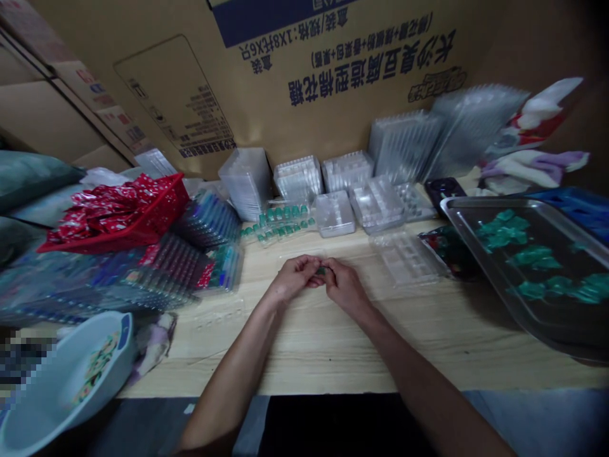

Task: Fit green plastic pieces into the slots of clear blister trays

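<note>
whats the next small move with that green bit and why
Probably set the small green piece pinched between the left hand and right hand into the clear plastic tray just ahead, since that tray seems to hold a row of similar green pieces.

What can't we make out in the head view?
Small green piece: mostly hidden by the left hand and right hand; shape unclear.
Pixelated patch, lower left: blurred out, contents unknown.
Blue container: cut off by the right edge, partly behind the metal tray.
Clear stacked trays, upper right: blurred, count unclear.
</note>
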Tool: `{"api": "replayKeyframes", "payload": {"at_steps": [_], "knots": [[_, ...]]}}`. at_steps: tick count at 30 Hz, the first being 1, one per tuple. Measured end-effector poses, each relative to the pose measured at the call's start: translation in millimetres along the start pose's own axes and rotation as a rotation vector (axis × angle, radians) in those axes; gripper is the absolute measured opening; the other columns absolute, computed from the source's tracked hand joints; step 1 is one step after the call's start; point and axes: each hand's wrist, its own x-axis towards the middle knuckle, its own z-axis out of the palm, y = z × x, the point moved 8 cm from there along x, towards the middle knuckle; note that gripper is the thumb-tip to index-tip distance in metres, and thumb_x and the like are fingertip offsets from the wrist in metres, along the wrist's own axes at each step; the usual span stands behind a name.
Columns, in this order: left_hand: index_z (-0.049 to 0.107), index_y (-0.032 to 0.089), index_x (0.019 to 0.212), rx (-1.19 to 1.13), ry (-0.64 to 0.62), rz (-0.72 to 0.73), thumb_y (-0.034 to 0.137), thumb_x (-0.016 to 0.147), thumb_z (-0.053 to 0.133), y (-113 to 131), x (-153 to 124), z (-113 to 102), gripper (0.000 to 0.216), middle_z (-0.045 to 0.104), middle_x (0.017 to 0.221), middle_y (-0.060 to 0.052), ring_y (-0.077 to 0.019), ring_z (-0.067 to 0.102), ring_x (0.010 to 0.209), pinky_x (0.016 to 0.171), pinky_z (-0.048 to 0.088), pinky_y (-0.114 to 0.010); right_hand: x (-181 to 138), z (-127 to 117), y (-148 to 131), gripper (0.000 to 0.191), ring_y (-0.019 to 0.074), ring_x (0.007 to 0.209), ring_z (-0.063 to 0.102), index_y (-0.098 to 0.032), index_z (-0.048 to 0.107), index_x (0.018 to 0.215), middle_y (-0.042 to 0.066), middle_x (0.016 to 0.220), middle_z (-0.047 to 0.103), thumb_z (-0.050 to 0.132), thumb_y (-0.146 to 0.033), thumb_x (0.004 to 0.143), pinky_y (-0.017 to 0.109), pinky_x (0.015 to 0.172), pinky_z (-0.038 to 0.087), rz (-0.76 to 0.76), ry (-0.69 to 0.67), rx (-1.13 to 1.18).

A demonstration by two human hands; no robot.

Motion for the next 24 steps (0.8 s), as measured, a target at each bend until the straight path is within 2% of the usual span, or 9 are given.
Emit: {"api": "replayKeyframes", "payload": {"at_steps": [5, 10, 12, 15, 18, 21, 24], "knots": [[0.07, 0.011, 0.091, -0.206, 0.044, -0.015, 0.044, 0.055, 0.091, -2, -8, 2, 0.053, 0.072, 0.079, -0.004, -0.0109, 0.066, 0.066, 0.066, 0.052, -0.022, -2, -1, -1, 0.028, 0.0183, 0.079, 0.067, -0.018, 0.063, 0.101, 0.006, 0.088, 0.073, 0.044, -0.009, 0.083, 0.027, 0.075, 0.048, 0.006, 0.016, -0.048], [0.071, 0.012, 0.095, -0.238, 0.05, -0.022, 0.027, 0.053, 0.093, -1, -11, -5, 0.05, 0.072, 0.078, -0.004, -0.0104, 0.065, 0.065, 0.067, 0.051, -0.022, -2, 4, -3, 0.035, 0.02, 0.085, 0.068, -0.015, 0.06, 0.115, 0.008, 0.095, 0.073, 0.042, -0.009, 0.085, 0.029, 0.078, 0.048, 0.0, -0.051, -0.031], [0.073, 0.011, 0.092, -0.23, 0.061, -0.023, 0.025, 0.053, 0.092, 1, -11, -12, 0.046, 0.072, 0.078, -0.004, -0.0097, 0.064, 0.065, 0.067, 0.051, -0.022, 0, 5, 1, 0.036, 0.0203, 0.081, 0.067, -0.014, 0.059, 0.118, 0.008, 0.09, 0.072, 0.042, -0.012, 0.087, 0.03, 0.075, 0.049, 0.027, -0.069, -0.01], [0.074, 0.01, 0.085, -0.216, 0.164, 0.0, 0.026, 0.051, 0.093, 5, -8, -34, 0.041, 0.072, 0.075, -0.003, -0.0097, 0.065, 0.063, 0.066, 0.052, -0.022, 1, 5, 13, 0.034, 0.019, 0.071, 0.065, -0.016, 0.061, 0.116, 0.005, 0.08, 0.07, 0.042, -0.014, 0.087, 0.029, 0.071, 0.048, 0.106, -0.064, -0.031], [0.074, 0.009, 0.079, -0.19, 0.239, 0.027, 0.027, 0.054, 0.092, 10, -4, -52, 0.036, 0.072, 0.074, -0.003, -0.0101, 0.066, 0.062, 0.064, 0.054, -0.021, -1, 8, 16, 0.031, 0.0187, 0.078, 0.066, -0.017, 0.065, 0.108, 0.006, 0.087, 0.073, 0.045, -0.011, 0.085, 0.029, 0.076, 0.049, 0.099, -0.058, -0.08], [0.074, 0.01, 0.086, -0.212, 0.188, -0.013, 0.023, 0.061, 0.089, 10, -2, -53, 0.031, 0.072, 0.075, -0.004, -0.0107, 0.067, 0.061, 0.061, 0.055, -0.019, -3, 12, 11, 0.029, 0.0193, 0.087, 0.067, -0.018, 0.066, 0.102, 0.006, 0.093, 0.074, 0.046, -0.009, 0.084, 0.029, 0.081, 0.049, 0.043, -0.063, -0.104], [0.073, 0.01, 0.093, -0.297, 0.121, -0.081, 0.019, 0.07, 0.083, 6, -2, -46, 0.026, 0.073, 0.078, -0.007, -0.0127, 0.07, 0.066, 0.063, 0.057, -0.019, -4, 14, 9, 0.028, 0.0193, 0.086, 0.067, -0.019, 0.067, 0.1, 0.005, 0.091, 0.074, 0.047, -0.009, 0.083, 0.029, 0.08, 0.049, 0.031, -0.067, -0.12]]}}
